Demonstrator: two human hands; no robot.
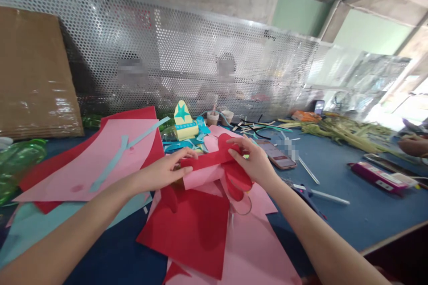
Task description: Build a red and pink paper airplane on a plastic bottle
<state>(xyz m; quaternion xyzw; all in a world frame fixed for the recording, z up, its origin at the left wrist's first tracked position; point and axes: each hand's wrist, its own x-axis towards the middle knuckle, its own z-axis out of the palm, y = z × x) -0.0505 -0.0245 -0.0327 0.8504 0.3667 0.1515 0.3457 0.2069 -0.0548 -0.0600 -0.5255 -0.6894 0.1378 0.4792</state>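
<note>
A red paper strip is stretched between my two hands, lying along a curved pink paper piece. My left hand pinches the strip's left end between thumb and fingers. At the other end my right hand is closed on the strip, beside rounded red paper shapes. What lies inside the pink paper is mostly hidden. Below my hands rests a red paper sheet, on top of larger pink paper.
Pink sheet and light blue paper lie left, near a green bottle. A yellow-and-blue decorated bottle lies behind. Right are a phone, a glue gun, a purple box and another person's hand.
</note>
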